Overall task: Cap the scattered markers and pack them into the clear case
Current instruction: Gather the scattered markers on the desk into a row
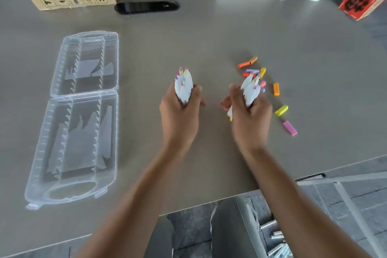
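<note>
Left hand (180,109): wrapped around a bundle of uncapped white markers (184,85), tips up
Right hand (249,111): gripping a second uncapped bundle (250,88), tilted right
Hands: apart, above the grey table (209,33)
Loose caps (276,89): scattered just right of the right hand
Clear case (83,111): open flat, far left

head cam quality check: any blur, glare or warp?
Head view: wide-angle warp bows the table edge; right hand and its markers are softly motion-blurred; clear case shows pale reflections; lighting even, shadows faint.
</note>
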{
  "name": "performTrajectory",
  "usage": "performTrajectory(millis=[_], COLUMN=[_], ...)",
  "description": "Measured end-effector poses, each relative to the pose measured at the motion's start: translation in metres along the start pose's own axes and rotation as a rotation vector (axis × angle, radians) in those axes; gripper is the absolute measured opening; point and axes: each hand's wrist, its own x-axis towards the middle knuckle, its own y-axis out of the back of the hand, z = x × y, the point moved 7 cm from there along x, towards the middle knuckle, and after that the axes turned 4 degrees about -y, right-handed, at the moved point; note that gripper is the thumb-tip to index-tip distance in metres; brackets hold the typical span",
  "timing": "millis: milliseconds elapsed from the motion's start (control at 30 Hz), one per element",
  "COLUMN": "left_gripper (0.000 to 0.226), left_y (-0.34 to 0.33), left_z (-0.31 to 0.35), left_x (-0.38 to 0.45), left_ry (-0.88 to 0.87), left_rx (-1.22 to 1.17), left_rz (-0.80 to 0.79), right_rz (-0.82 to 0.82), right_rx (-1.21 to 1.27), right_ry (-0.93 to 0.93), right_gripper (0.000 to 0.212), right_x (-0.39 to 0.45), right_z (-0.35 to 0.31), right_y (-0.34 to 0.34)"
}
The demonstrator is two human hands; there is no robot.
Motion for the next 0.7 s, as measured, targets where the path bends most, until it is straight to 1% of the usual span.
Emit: performTrajectory(millis=[133,233,300,433,567,633,700], left_gripper=[0.011,0.007,0.009,0.014,0.007,0.006,0.007], left_y=[0.003,0.008,0.017,0.035,0.044,0.043,0.041], left_z=[-0.002,0.001,0.006,0.016,0.006,0.002,0.0], left_x=[-0.009,-0.029,-0.047,-0.073,-0.082,-0.078,-0.074], left_ry=[0.024,-0.038,-0.08,-0.181,-0.156,-0.137,-0.083], left_rx=[-0.115,-0.172,-0.202,-0.133,-0.114,-0.121,-0.125], left_rz=[-0.015,-0.046,-0.046,-0.06,-0.056,-0.045,-0.048], right_rz=[-0.066,-0.065,-0.059,-0.067,-0.101,-0.119,-0.152], right_rx=[-0.031,0.004,0.03,0.037,-0.03,-0.115,-0.231], right_ry=[0.091,0.141,0.148,0.165,0.199,0.185,0.155], right_gripper=[0.035,0.038,0.036,0.033,0.031,0.035,0.038], right_x=[-0.005,-0.019,-0.036,-0.063,-0.072,-0.069,-0.063], right_z=[-0.003,-0.004,-0.006,-0.009,-0.013,-0.011,-0.01], right_y=[-0.003,0.002,0.008,0.02,0.021,0.016,0.011])
